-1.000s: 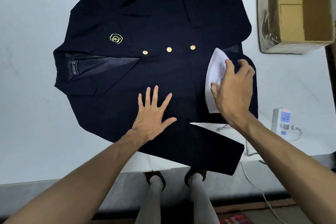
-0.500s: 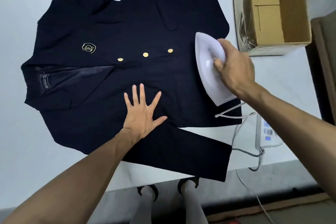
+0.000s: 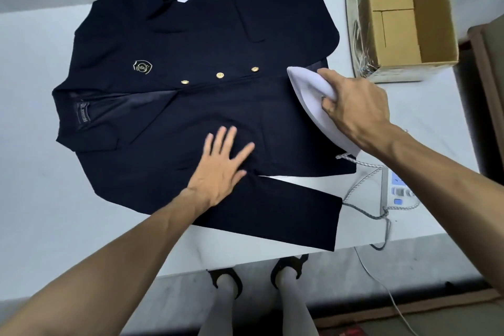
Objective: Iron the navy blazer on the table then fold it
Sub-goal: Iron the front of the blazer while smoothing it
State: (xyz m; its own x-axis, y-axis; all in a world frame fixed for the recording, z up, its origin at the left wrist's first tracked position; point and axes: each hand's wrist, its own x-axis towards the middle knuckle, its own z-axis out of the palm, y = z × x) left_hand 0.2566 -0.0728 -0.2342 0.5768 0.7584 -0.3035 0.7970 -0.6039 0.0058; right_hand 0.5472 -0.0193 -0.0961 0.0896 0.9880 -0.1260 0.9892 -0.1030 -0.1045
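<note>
The navy blazer (image 3: 207, 43) lies spread flat, front up, on the white table (image 3: 32, 166), collar to the left, with three gold buttons and a gold crest on the chest. My left hand (image 3: 221, 169) presses flat with spread fingers on the lower front panel near the sleeve. My right hand (image 3: 351, 103) grips the handle of the white iron (image 3: 308, 93), which sits on the blazer's hem at the right, tip pointing away from me. A sleeve (image 3: 275, 215) runs along the near table edge.
An open cardboard box (image 3: 392, 22) stands at the table's far right corner. A white power socket unit (image 3: 398, 191) and the iron's braided cord (image 3: 365, 213) lie at the right near edge. My feet show below the table edge.
The iron has stayed at the blazer's right hem, shifting slightly within my right hand's grip. My left hand stays pressed on the fabric. My head view has shifted a little.
</note>
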